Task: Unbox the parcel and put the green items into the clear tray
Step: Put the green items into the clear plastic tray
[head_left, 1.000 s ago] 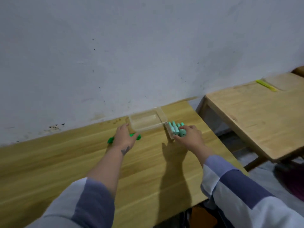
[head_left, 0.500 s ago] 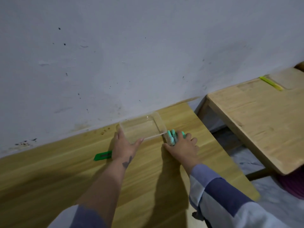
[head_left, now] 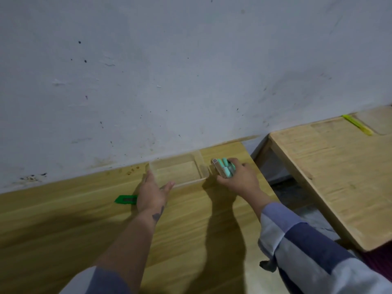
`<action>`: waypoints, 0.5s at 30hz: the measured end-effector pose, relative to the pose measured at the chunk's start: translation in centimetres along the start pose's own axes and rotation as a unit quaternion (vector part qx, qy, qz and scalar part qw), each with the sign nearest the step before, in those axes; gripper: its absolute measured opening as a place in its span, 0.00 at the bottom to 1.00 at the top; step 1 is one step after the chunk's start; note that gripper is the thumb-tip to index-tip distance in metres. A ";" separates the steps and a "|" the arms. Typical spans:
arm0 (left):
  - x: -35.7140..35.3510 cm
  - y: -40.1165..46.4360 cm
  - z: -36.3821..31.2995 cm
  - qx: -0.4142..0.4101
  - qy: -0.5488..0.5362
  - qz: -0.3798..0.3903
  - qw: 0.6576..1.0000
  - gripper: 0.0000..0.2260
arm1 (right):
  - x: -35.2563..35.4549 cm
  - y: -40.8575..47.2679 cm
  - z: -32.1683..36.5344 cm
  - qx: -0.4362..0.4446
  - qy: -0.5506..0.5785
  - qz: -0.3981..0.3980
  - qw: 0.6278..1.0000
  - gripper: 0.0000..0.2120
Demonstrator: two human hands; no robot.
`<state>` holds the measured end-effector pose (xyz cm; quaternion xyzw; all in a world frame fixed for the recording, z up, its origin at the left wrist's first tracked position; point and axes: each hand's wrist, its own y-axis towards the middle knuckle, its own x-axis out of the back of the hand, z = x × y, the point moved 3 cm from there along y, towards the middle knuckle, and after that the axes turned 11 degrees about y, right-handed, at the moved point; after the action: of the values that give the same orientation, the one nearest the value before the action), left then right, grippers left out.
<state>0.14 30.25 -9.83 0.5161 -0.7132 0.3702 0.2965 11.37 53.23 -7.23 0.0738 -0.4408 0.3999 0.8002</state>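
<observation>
The clear tray (head_left: 203, 168) stands empty on the wooden table (head_left: 63, 225), close to the wall. My left hand (head_left: 151, 193) rests against the tray's near-left corner, thumb and fingers spread along its edges. Just right of the tray, my right hand (head_left: 239, 179) is closed around a small opened box (head_left: 217, 166) with several mint-green cylinders (head_left: 226, 169) sticking out of it, lifted slightly off the table. A green box cutter (head_left: 125, 200) lies flat left of my left wrist, partly hidden by it.
The table butts against a white wall (head_left: 191, 71). A second wooden table (head_left: 339, 177) stands to the right across a gap, with a yellow-green strip (head_left: 357, 125) lying at its far end. The floor shows between the two tables.
My left hand left the green cutter and moved onto the tray's corner. My right hand closed around the box of green cylinders and raised it beside the tray.
</observation>
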 end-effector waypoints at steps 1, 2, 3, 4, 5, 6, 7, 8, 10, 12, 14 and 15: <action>0.0 -0.1 0.1 -0.001 -0.003 0.003 1.000 0.41 | 0.3 0.4 1.1 0.030 0.005 0.012 0.999 0.34; 0.1 -0.2 0.1 -0.002 -0.011 0.006 1.000 0.42 | 0.5 0.8 2.2 0.061 0.010 0.027 0.998 0.34; 0.2 -0.3 0.2 -0.007 -0.025 0.010 1.000 0.43 | 0.5 1.2 3.4 0.093 0.015 0.047 0.994 0.33; 0.3 -0.3 0.3 -0.015 -0.040 0.017 0.999 0.44 | 0.3 1.5 4.6 0.126 0.014 0.073 0.989 0.33; 0.4 -0.4 0.4 -0.026 -0.053 0.025 0.998 0.44 | -0.1 1.8 5.8 0.158 0.004 0.100 0.982 0.33; 0.5 -0.4 0.5 -0.033 -0.062 0.031 0.997 0.44 | -0.6 2.1 7.0 0.188 -0.019 0.124 0.974 0.33; 0.6 -0.5 0.5 -0.034 -0.069 0.034 0.996 0.44 | -1.1 2.4 8.1 0.215 -0.048 0.146 0.964 0.33; 0.7 -0.5 0.5 -0.033 -0.075 0.035 0.996 0.44 | -1.8 2.8 9.2 0.234 -0.075 0.167 0.955 0.33; 0.7 -0.6 0.4 -0.035 -0.080 0.030 0.996 0.43 | -3.4 3.4 10.9 0.254 -0.120 0.220 0.934 0.33; 0.6 -0.7 0.4 -0.036 -0.084 0.025 0.996 0.42 | -5.1 3.7 12.0 0.265 -0.158 0.269 0.913 0.33; 0.4 -0.7 0.6 -0.036 -0.090 0.022 0.995 0.40 | -6.6 3.9 12.8 0.277 -0.199 0.296 0.892 0.33; 0.3 -0.7 0.7 -0.034 -0.094 0.022 0.995 0.40 | -7.2 3.9 13.1 0.287 -0.220 0.301 0.883 0.33</action>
<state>0.66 29.36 -9.81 0.5223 -0.7615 0.3019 0.2370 -1.98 45.53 -5.76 0.2494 -0.4725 0.7041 0.4677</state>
